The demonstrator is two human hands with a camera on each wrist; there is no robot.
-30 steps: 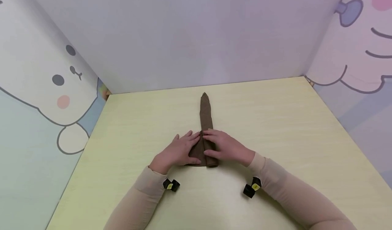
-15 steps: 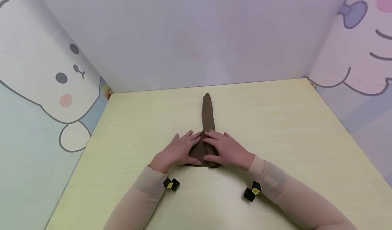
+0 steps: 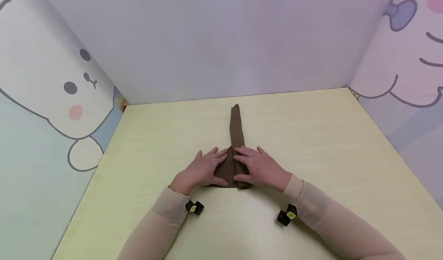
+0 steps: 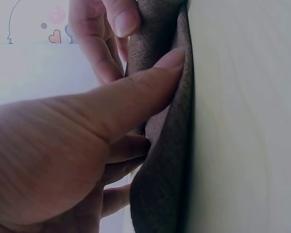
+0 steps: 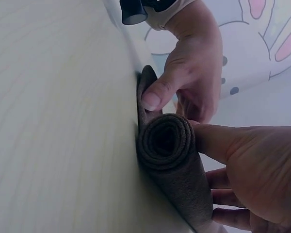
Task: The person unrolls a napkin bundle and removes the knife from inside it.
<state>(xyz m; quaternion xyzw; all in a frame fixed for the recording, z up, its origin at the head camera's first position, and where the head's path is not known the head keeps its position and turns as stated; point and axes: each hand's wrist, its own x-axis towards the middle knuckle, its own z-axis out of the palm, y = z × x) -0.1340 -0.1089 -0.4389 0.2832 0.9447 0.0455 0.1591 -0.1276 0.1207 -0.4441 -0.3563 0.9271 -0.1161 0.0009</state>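
Observation:
A brown cloth [image 3: 224,171] lies on the table, its right part wound into a long narrow roll [image 3: 237,129] that points away from me. In the right wrist view the near end of the roll [image 5: 166,142] shows its wound layers. My left hand [image 3: 202,169] rests on the flat left part, with fingers spread and the thumb [image 4: 140,90] pressing near the front edge. My right hand [image 3: 264,169] touches the roll, fingers and thumb laid along it rather than wrapped round it. Some of the flat part is hidden under my left hand.
The pale wooden table [image 3: 311,137] reaches back to a plain light wall [image 3: 225,40]. Side walls with cartoon animals [image 3: 74,94] stand to left and right. A small black camera [image 3: 194,207] sits at my left wrist, another camera [image 3: 287,214] at my right.
The roll and my right hand have moved slightly to the right, with a bit more flat cloth showing between the hands. My left hand stays nearly in place. The head view has shifted a little.

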